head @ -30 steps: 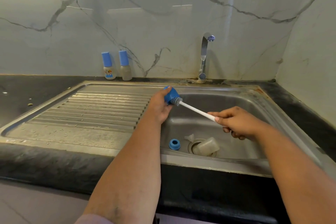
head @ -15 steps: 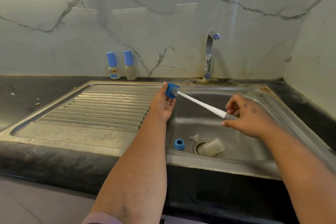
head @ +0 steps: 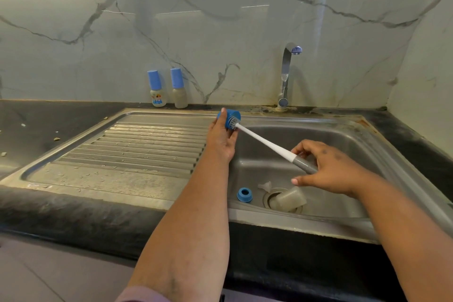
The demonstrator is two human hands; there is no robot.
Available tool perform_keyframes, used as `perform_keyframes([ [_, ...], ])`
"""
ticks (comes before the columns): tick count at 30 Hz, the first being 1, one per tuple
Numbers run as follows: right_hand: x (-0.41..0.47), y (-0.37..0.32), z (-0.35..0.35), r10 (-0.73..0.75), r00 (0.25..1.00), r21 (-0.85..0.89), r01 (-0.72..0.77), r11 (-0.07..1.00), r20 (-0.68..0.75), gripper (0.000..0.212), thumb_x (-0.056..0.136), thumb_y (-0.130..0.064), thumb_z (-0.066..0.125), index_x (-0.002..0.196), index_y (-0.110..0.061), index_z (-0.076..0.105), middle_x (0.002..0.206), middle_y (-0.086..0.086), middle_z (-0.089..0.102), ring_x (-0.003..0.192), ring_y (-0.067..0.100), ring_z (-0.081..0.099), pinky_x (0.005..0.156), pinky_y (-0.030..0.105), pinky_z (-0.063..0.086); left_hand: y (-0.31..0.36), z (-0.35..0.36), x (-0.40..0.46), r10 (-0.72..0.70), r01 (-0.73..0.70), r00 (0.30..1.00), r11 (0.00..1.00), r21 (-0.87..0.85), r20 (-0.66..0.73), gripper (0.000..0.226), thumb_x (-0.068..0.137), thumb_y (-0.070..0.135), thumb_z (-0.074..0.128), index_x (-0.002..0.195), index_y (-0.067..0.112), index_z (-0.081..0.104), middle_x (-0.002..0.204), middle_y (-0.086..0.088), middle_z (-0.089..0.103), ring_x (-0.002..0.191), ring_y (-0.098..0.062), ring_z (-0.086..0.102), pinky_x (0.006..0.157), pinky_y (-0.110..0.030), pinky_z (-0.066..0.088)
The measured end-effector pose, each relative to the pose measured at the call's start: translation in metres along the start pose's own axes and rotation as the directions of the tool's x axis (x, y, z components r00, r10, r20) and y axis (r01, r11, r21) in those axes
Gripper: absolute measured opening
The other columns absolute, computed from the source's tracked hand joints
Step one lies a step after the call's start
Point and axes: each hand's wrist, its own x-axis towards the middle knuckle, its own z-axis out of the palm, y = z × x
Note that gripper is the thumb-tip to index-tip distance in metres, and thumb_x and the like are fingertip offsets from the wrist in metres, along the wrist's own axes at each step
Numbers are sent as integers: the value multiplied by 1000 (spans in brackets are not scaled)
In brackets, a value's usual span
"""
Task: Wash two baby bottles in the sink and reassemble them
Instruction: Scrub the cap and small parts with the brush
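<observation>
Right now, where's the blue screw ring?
The blue screw ring lies on the sink basin floor, at its front left, just left of the drain where the clear bottle rests.

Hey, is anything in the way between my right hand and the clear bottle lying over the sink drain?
Nothing visible. The right hand, holding the brush handle, is above the bottle with open space between them. The blue ring and the clear nipple lie off to the left.

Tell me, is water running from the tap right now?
No, the tap shows no stream below its spout, while the left hand holds a blue cap and the right hand works a brush into it.
</observation>
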Motion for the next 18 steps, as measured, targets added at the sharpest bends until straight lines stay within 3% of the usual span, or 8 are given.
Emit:
perform_keyframes([
  [2,0,1,0,-16,1000,28,16,999,-26,39,79,-25,78,108,-35,54,107,-13,53,93,0,50,72,13,39,2,-2,2,29,-29,999,999,-15,-14,20,89,17,67,104,10,54,118,-19,60,107,-26,62,87,-33,55],
  [5,4,2,-1,17,998,132,-9,991,-58,22,91,-22,65,108,-33,57,101,-8,60,83,7,59,77,27,50,2,-5,5,101,-102,994,995,-12,-41,29,88,13,68,113,9,53,119,-17,60,105,-26,63,84,-33,57],
  [7,5,1,-1,46,997,180,-35,983,-55,14,98,-26,54,109,-34,55,92,-6,65,71,10,61,68,27,50,1,-5,5,176,-171,981,983,75,-80,41,86,11,71,122,9,51,112,-13,60,97,-22,65,84,-35,58],
  [10,7,3,-2,70,994,102,-61,993,-86,13,101,-31,47,111,-38,52,85,-6,67,71,10,57,60,25,44,-3,-3,5,238,-213,962,960,184,-131,45,83,15,75,121,12,52,107,-10,59,94,-21,67,86,-36,58],
  [15,6,5,-7,77,988,206,-47,977,-137,19,99,-29,51,110,-42,58,80,-4,68,67,7,57,59,25,42,-1,-7,9,223,-199,950,972,126,-219,28,88,33,69,102,15,53,111,-12,61,98,-21,66,72,-27,59],
  [18,5,3,-4,62,987,156,-38,987,-150,18,100,-29,50,108,-43,58,83,-10,64,68,3,57,55,19,39,-3,-7,9,143,-111,975,977,183,-169,35,87,33,70,108,10,52,115,-16,61,104,-24,65,75,-28,59],
])
